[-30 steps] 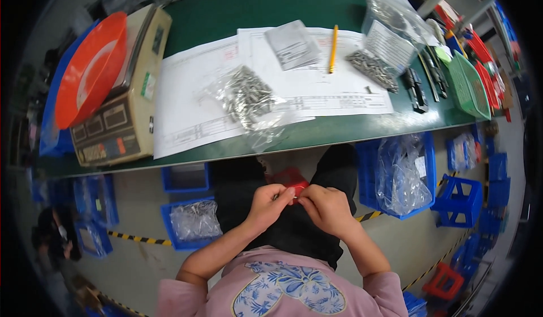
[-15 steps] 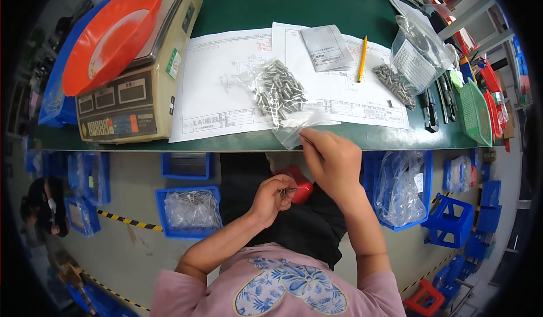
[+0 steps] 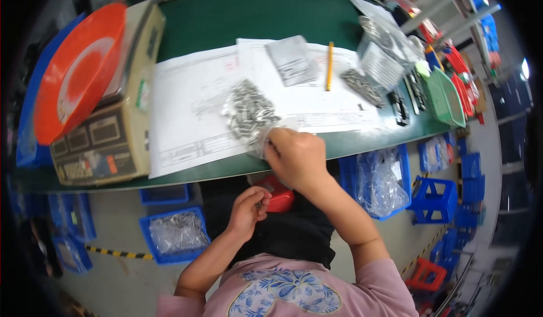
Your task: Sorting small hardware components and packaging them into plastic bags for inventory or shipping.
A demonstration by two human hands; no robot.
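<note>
A clear plastic bag full of small metal pins lies on the printed drawing sheets near the table's front edge. My right hand is at the near, open end of the bag, fingers bent down and closed on the plastic. Whether any fingertip is inside the bag is hidden. Below the table edge, over my lap, my left hand is closed around a few small metal pins, partly covered by the fingers. A red rounded thing shows just beyond the left hand.
At left stands a weighing scale with an orange-red pan. Right of the bag lie a grey packet, a yellow pencil, another bag of pins and a green basket. Blue bins stand on the floor.
My right hand has moved further over the bag's open end, and that end looks more bunched. The left hand stays closed on the pins. The whole view has shifted and tilted.
</note>
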